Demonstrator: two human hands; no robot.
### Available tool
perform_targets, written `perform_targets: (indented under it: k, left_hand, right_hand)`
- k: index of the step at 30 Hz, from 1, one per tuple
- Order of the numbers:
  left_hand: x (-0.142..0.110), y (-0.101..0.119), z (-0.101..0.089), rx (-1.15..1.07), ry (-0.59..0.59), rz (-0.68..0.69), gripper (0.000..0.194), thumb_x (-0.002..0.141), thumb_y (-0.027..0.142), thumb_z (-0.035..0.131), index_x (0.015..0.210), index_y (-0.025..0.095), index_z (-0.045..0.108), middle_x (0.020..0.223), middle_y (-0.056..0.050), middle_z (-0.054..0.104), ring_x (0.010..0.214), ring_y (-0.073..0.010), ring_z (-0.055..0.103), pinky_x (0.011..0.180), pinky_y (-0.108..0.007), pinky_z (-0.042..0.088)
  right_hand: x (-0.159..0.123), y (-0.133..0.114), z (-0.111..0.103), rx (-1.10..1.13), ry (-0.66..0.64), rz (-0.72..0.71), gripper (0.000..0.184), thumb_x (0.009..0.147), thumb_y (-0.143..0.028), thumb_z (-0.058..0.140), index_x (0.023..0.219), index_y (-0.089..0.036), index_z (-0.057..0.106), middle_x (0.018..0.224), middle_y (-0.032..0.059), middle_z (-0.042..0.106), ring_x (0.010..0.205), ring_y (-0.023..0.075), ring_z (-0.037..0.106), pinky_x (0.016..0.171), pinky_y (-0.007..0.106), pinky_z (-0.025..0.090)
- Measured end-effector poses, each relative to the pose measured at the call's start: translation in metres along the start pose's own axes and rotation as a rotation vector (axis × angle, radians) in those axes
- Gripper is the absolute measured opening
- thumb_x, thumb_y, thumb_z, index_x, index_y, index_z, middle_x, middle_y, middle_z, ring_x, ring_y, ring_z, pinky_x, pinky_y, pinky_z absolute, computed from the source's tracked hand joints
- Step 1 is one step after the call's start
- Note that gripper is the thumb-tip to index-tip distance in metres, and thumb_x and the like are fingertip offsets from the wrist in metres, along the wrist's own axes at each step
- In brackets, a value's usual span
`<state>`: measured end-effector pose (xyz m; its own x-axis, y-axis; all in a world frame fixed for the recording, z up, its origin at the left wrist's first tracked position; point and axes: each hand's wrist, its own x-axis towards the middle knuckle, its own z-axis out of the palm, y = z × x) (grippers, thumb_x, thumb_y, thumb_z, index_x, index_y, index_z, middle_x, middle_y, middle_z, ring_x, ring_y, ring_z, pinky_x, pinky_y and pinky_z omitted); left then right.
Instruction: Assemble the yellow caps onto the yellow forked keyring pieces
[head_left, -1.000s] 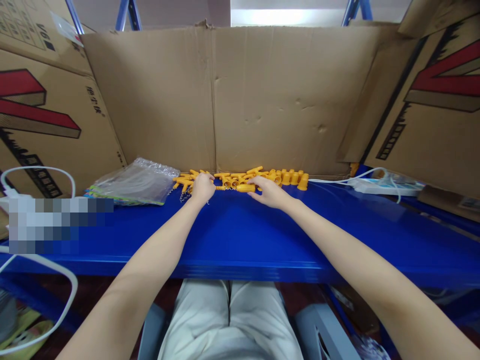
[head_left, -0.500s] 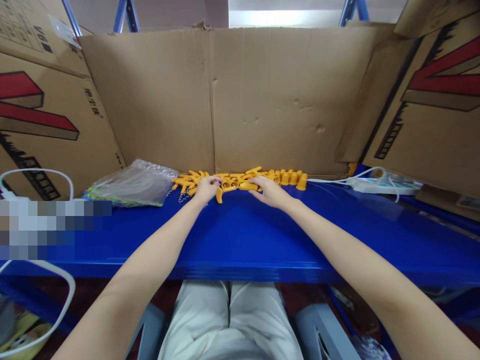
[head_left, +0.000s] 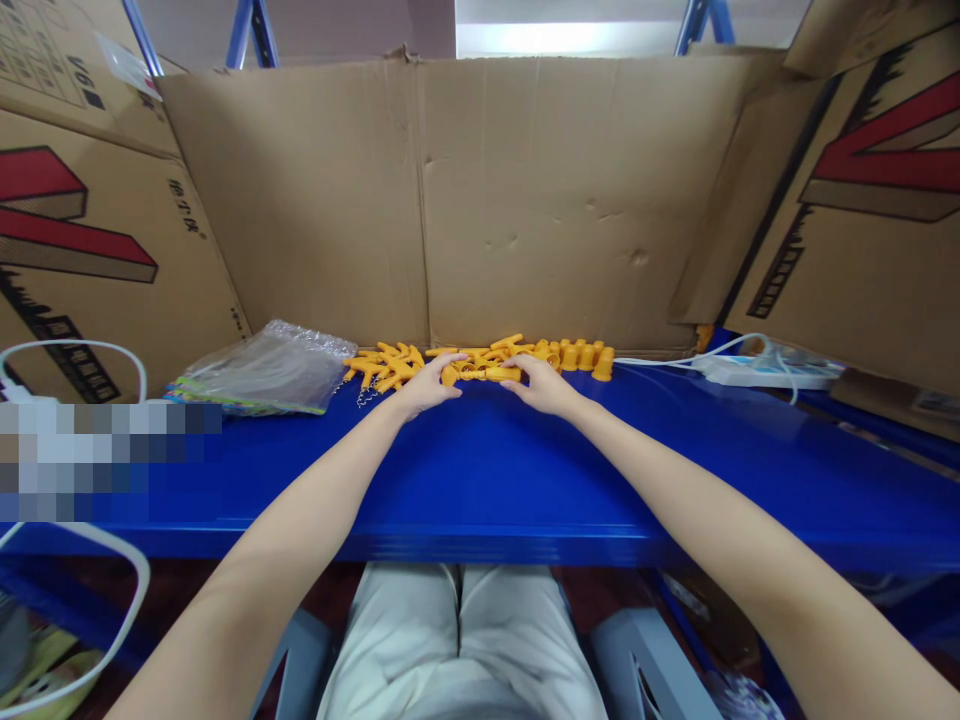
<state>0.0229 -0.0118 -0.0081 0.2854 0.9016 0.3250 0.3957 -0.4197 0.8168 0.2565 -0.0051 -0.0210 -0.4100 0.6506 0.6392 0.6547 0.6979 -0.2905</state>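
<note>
Between my hands a yellow-handled corkscrew lies sideways, its twisted shaft pointing right. My left hand is curled at its handle end, the thumb on the near side. Fingers of my right hand close around a yellow plastic sleeve in line with the shaft; I cannot tell whether the two pieces touch. Behind and left of my left hand is a pile of yellow T-shaped corkscrews, some with metal spirals showing. Several yellow cup-shaped pieces stand upright beyond my right hand.
Clear plastic bags lie in a stack at the left of the blue table. A white power strip with cables is at the right. Cardboard walls enclose the back and sides. A white cable loops at the left edge.
My left hand has shifted slightly right and opened its thumb outward. The corkscrew's handle, earlier hanging toward me, has turned up and is now mostly behind the fingers. My right hand stays nearly still.
</note>
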Motion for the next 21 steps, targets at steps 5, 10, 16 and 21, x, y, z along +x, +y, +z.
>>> perform_targets:
  k: [5,10,16,21]
  left_hand:
    - [0.002,-0.005,0.002,0.151,0.008,-0.017,0.058,0.075,0.007,0.058,0.132,0.015,0.056,0.091,-0.006,0.069,0.073,-0.0130,0.064,0.073,-0.025,0.052]
    - [-0.004,0.005,-0.003,0.465,-0.022,-0.031,0.051,0.085,0.021,0.054,0.135,0.015,0.054,0.067,-0.001,0.065,0.053,-0.0132,0.058,0.060,-0.026,0.049]
    - [-0.005,0.009,-0.006,0.696,-0.012,0.131,0.031,0.078,0.026,0.059,0.106,0.017,0.069,0.075,-0.003,0.070,0.073,-0.0182,0.063,0.072,-0.027,0.045]
    - [-0.003,0.007,-0.007,0.679,-0.020,0.059,0.028,0.074,0.026,0.060,0.099,0.017,0.067,0.068,-0.001,0.065,0.062,-0.0163,0.057,0.061,-0.025,0.039]
  right_hand:
    - [0.000,0.003,0.002,0.033,-0.030,0.013,0.022,0.082,-0.022,0.064,0.104,-0.016,0.065,0.105,0.0113,0.069,0.097,0.0230,0.065,0.091,0.042,0.049]
    - [0.001,0.004,0.002,0.022,-0.042,-0.043,0.025,0.083,-0.022,0.063,0.107,-0.017,0.066,0.105,0.0110,0.068,0.098,0.0229,0.064,0.092,0.042,0.049]
    - [0.000,0.009,0.003,0.027,-0.059,-0.070,0.027,0.084,-0.024,0.063,0.110,-0.020,0.067,0.105,0.0098,0.068,0.098,0.0223,0.063,0.092,0.043,0.049]
    - [0.001,0.015,0.005,0.171,-0.089,0.016,0.039,0.079,-0.027,0.069,0.116,-0.020,0.062,0.117,0.0113,0.063,0.101,0.0216,0.062,0.089,0.042,0.052]
